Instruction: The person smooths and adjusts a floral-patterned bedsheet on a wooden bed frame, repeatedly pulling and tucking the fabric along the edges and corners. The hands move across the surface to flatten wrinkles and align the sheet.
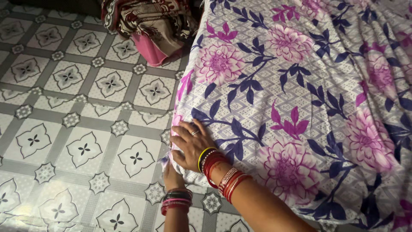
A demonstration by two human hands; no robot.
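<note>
Right hand lies flat, fingers spread, pressing the floral sheet at the bed's edge. Left hand reaches up from below that edge, mostly hidden, grip unclear. Patterned tile floor alongside; cloth bundle beyond

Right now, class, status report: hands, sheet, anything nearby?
Right hand flat on floral bedsheet corner. Left hand below the edge, mostly hidden. Cloth bundle apart on tiled floor.

A bed stretches away above and to the right of the hands, covered by a white sheet with pink flowers and dark blue leaves. Beyond them, on the patterned tiled floor, stands a pink tub heaped with cloth.
</note>
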